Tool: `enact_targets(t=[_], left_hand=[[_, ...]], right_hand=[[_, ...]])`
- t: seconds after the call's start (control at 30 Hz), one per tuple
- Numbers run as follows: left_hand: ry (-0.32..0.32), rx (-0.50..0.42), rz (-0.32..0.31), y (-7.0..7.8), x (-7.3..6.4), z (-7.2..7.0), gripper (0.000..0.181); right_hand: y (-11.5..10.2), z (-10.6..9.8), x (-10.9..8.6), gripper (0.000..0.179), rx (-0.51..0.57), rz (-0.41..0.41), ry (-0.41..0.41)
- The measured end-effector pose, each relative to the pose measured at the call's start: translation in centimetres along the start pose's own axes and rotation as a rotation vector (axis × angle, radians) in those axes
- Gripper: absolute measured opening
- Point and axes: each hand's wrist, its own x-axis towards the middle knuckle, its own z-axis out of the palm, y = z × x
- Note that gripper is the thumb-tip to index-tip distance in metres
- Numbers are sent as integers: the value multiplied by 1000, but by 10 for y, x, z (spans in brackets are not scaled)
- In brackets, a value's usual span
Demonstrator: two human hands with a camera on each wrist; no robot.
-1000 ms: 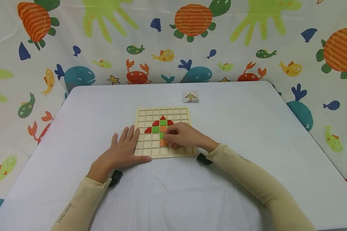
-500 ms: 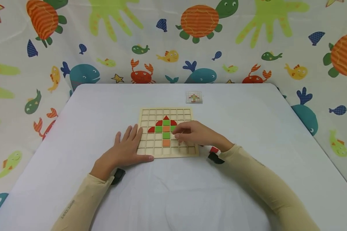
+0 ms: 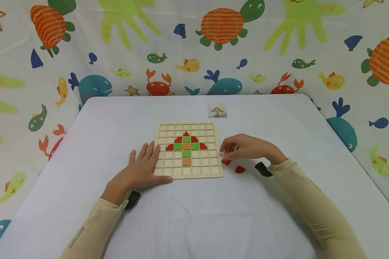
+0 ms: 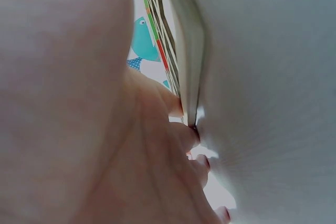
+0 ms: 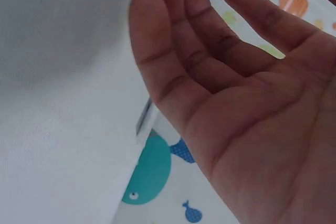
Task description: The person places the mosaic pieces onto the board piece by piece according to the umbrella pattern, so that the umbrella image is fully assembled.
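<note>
A square wooden grid board (image 3: pixel 199 169) lies on the table with flat pieces in a plane-like pattern. A red triangle (image 3: pixel 186 133) tops it; green squares (image 3: pixel 186 154), orange squares (image 3: pixel 186 162) and red quarter-rounds (image 3: pixel 170 147) fill other cells. My left hand (image 3: pixel 137 172) lies spread at the board's left edge, thumb along its near edge; the left wrist view shows fingers (image 4: pixel 184 136) at the board's side. My right hand (image 3: pixel 247 146) is beside the board's right edge with fingers loosely bent, thumb tip close over a red piece (image 3: pixel 226 162). A red quarter-round piece (image 3: pixel 240 169) lies nearby.
Behind the board, a small card (image 3: pixel 217 110) shows a similar coloured pattern on a grid. The white-covered table (image 3: pixel 181 223) reaches back to a curtain (image 3: pixel 129 57) printed with sea animals. Dark wrist devices (image 3: pixel 263 169) sit under both sleeves.
My right hand has moved right, off the board, uncovering the red quarter-round at the pattern's right end and two loose red pieces on the table. My left hand stays at the board's edge.
</note>
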Motion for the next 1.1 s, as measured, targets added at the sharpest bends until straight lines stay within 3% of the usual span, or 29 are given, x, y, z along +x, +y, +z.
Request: enact_targets(t=[0.3,0.47,0.83,1.1], left_hand=[[6,-6,1,-1,-1,1,129],[9,-3,7,-1,1,0,128],[-4,6,6,1,3,-2,129],[-19,-12,-2,1,1,-1,129]], right_hand=[[8,4,7,18,-31,57,-69],[9,10,12,20,-72,46,-74],[4,17,14,14,-171,72,-40],[2,18,14,17,-175,60,-16]])
